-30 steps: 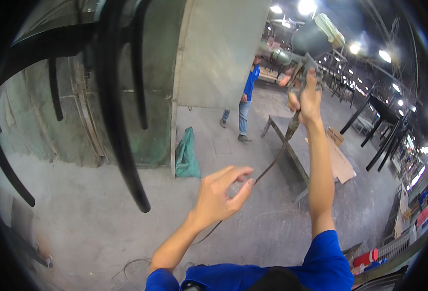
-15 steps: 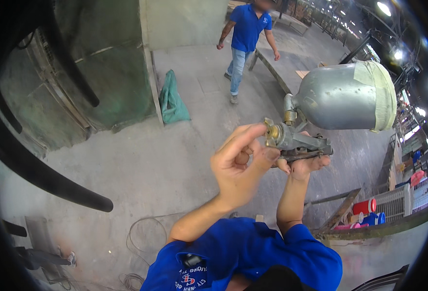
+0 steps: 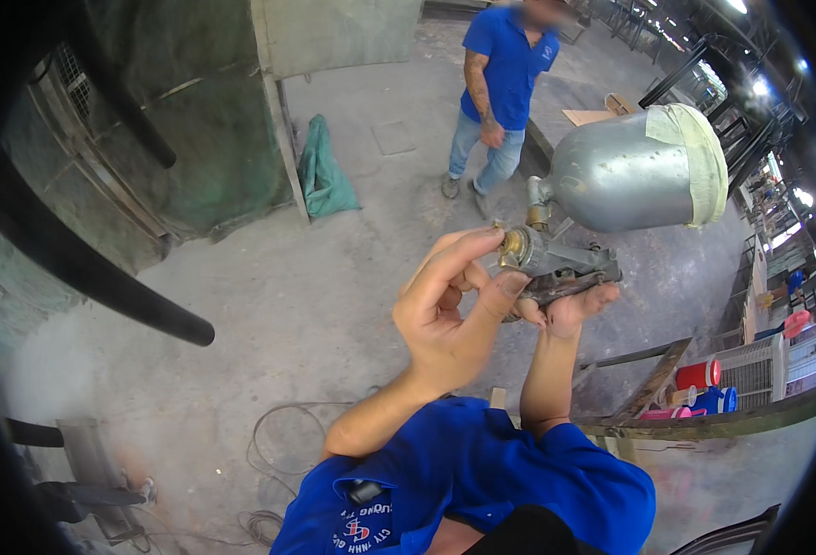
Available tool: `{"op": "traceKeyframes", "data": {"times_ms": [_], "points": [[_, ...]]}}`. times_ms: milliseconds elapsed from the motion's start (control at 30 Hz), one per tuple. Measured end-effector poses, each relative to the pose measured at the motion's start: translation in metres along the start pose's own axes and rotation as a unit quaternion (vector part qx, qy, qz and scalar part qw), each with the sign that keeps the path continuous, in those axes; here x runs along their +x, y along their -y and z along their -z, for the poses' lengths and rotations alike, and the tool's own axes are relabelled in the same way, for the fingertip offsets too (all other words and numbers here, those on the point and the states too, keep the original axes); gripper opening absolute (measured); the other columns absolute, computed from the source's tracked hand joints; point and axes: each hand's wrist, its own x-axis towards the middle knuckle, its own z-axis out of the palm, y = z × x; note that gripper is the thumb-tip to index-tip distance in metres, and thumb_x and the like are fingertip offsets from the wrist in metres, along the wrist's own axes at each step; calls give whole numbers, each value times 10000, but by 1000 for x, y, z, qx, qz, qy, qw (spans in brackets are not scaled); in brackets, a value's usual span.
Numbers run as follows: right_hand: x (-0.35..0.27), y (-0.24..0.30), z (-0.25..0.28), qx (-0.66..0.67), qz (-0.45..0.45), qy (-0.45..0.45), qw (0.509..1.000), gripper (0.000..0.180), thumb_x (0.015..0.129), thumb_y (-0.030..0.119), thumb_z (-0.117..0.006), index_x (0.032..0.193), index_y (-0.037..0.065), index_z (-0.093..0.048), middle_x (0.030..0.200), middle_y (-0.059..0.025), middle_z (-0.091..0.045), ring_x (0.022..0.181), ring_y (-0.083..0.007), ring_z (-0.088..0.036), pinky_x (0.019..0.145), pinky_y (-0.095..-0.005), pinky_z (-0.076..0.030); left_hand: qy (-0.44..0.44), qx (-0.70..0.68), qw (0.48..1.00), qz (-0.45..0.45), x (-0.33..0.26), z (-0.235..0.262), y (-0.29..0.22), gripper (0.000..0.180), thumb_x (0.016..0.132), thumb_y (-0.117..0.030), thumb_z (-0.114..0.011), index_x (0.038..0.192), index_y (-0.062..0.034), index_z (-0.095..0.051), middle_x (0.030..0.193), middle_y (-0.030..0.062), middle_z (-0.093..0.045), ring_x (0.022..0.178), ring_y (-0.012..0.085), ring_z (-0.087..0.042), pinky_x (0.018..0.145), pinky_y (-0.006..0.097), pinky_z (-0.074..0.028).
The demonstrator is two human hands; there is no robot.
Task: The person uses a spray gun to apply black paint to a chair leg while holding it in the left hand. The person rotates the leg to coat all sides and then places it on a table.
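Note:
A metal spray gun (image 3: pixel 570 264) is up in front of me, its silver paint cup (image 3: pixel 625 176) leaning over to the right with pale masking tape round the wide end. My left hand (image 3: pixel 450 314) pinches the brass air cap (image 3: pixel 513 248) at the gun's front between thumb and forefinger. From beneath, my right hand (image 3: pixel 574 310) supports the gun's body and handle; the gun partly hides its fingers, which curl round it.
Farther off stands a person in a blue shirt (image 3: pixel 505 74). A green sack (image 3: pixel 325 176) lies by the stained booth wall (image 3: pixel 195 139). Hoses (image 3: pixel 283 416) coil on the floor. At right are a wooden rail (image 3: pixel 723 425), a red jug (image 3: pixel 698 374) and a blue container (image 3: pixel 715 400).
The person in blue has come nearer and moved to the right. The spray gun and both my hands sit slightly farther left in view. My grip looks the same.

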Motion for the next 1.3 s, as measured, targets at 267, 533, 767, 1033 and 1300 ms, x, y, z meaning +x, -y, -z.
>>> {"op": "traceKeyframes", "data": {"times_ms": [267,533,767,1033,1300], "points": [[21,13,-27,-205,-105,-38,972,1192,738,1002,-341,1131,-92,-604,786,-160,-680,359,-78,-372,333,-249,-278,35,-68,994,72,15,31,-3,344,953,64,-669,1265,33,-528,1135,174,-678,815,113,-680,708,245,-543],[52,-33,-36,-361,31,-109,926,355,866,164,-779,1137,-43,-680,909,-96,-756,662,-157,-633,651,-296,-534,170,474,822,-265,40,24,-21,387,793,13,-734,1164,-40,-638,1217,97,-687,1124,278,-625,985,437,-487],[50,-78,-36,-513,129,-83,844,196,759,73,-740,928,1,-673,816,-167,-709,703,-309,-692,608,-377,-505,428,587,644,-240,55,39,-8,245,717,-89,-693,961,-70,-704,1070,36,-676,1112,264,-627,1048,456,-477],[52,-138,-19,-391,60,-67,916,215,757,81,-749,944,7,-675,848,-133,-717,730,-300,-702,639,-352,-525,463,592,652,-99,49,82,2,286,697,-76,-695,980,-54,-730,1102,32,-718,1129,265,-637,1088,464,-482],[63,-167,-23,-389,110,-33,914,235,738,50,-743,957,2,-675,870,-141,-714,763,-313,-708,652,-350,-534,422,608,666,-96,49,98,-4,235,673,-46,-726,907,-56,-740,1040,33,-740,1108,274,-661,1079,492,-495]]}}
